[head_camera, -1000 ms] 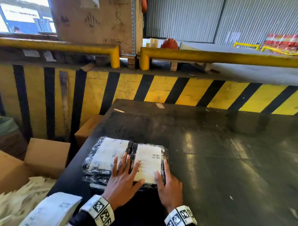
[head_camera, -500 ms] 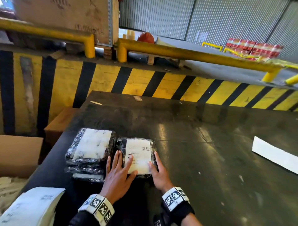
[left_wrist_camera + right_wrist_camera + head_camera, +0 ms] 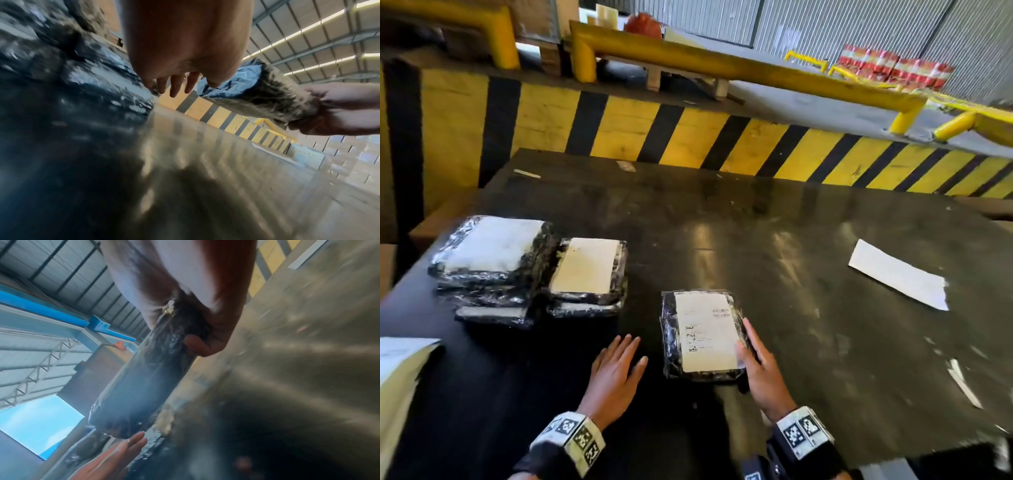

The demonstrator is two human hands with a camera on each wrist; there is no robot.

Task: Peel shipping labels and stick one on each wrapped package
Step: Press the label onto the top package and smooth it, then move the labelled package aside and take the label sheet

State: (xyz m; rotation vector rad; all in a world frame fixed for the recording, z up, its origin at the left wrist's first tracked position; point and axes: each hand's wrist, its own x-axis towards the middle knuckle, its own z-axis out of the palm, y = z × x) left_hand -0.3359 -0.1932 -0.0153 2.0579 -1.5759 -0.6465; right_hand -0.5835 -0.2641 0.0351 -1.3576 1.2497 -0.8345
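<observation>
Fingers of the right hand (image 3: 760,370) are curling around the right edge of a labelled package (image 3: 702,334), gripping it; in the right wrist view the thumb and fingers are pinching the black wrap (image 3: 144,386), with the package's far end lifted off the worktop (image 3: 808,260). A white label (image 3: 707,332) is covering most of the package's top face, its print too blurred to read. The left hand (image 3: 616,373) is hovering just left of the package, fingers straight and spread, holding nothing; the left wrist view is showing its fingers (image 3: 174,84) extended above the dark surface. Farther left, two stacks of wrapped packages are sitting side by side near the worktop's left edge: the taller stack (image 3: 489,263) at the far left, the shorter stack (image 3: 587,274) touching it on the right, each with a white label on top. A white paper strip (image 3: 899,275) is lying well apart at the right of the worktop. A pale sheet (image 3: 400,359) is showing at the left edge of the head view.
</observation>
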